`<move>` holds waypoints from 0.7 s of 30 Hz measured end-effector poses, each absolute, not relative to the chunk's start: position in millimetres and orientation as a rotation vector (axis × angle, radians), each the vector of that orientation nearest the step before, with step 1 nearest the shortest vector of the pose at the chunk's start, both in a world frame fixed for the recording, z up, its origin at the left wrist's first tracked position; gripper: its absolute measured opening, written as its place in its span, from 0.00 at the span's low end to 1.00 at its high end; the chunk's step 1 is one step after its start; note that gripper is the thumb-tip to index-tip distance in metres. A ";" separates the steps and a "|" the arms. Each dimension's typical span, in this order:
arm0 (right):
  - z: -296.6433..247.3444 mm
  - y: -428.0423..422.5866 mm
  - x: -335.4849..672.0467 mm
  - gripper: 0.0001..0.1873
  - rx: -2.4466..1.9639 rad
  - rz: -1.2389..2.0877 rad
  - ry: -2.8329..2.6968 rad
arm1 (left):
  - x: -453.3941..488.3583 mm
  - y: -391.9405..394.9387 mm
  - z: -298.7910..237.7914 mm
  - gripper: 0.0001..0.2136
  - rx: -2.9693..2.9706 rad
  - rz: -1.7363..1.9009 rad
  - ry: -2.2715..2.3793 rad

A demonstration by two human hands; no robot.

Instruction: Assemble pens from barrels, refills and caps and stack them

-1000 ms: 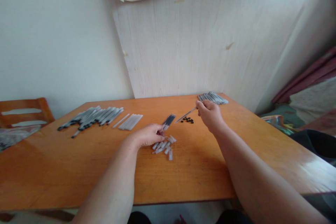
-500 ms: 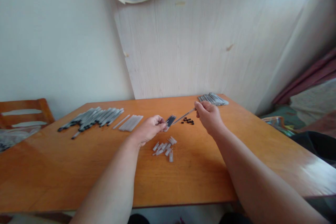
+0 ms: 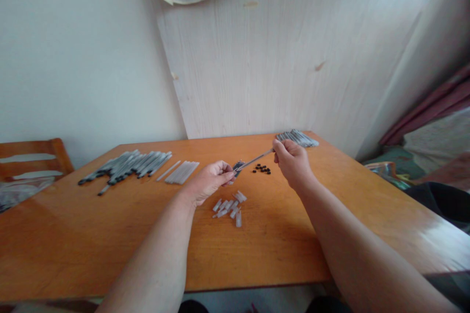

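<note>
My right hand (image 3: 292, 156) is closed in a pinch on the upper end of a thin grey pen tube (image 3: 255, 159), which slants down to the left. Its lower end meets the fingertips of my left hand (image 3: 216, 176). Those fingers are pinched together on something too small to make out. Just behind them is a dark bundle of slim pieces (image 3: 239, 164), partly covered by the tube and fingers. Small black plugs (image 3: 262, 169) lie in a cluster below the tube. Nearer to me, several clear pen caps (image 3: 229, 206) are scattered on the wooden table (image 3: 257, 249).
On the left lies a heap of clear pens with black ends (image 3: 128, 166). Beside it is a row of whitish tubes (image 3: 182, 172), with one apart. A pile of grey pen-like sticks (image 3: 297, 138) is at the far right edge. A wooden chair (image 3: 35, 156) stands left.
The tube's lower end has come up to my left fingertips, where before a small gap showed. My left hand has barely shifted. The loose parts on the table lie as before.
</note>
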State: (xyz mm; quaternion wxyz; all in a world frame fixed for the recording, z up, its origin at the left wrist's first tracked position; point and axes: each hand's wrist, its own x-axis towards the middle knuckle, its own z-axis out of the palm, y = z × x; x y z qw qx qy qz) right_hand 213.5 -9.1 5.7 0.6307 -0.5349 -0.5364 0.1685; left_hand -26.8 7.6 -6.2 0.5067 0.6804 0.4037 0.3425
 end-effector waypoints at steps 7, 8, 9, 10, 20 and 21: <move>2.8 -8.6 208.7 0.21 -1.219 0.410 -1.268 | -26.2 6.8 -4.4 0.11 1.624 0.804 0.952; 1.8 -8.3 208.0 0.21 -1.221 0.410 -1.274 | -26.4 7.0 -4.6 0.11 1.620 0.809 0.942; 0.9 -8.1 207.2 0.21 -1.222 0.417 -1.276 | -26.6 7.2 -4.8 0.11 1.615 0.818 0.930; 0.1 -8.0 206.4 0.21 -1.221 0.436 -1.275 | -27.0 7.5 -5.1 0.11 1.608 0.831 0.918; -0.8 -12.1 196.6 0.17 -1.112 0.923 -1.324 | -30.6 16.0 -2.4 0.13 1.256 1.240 0.888; -1.6 -12.7 194.6 0.17 -1.103 0.967 -1.353 | -30.5 17.1 -2.1 0.14 1.210 1.287 0.888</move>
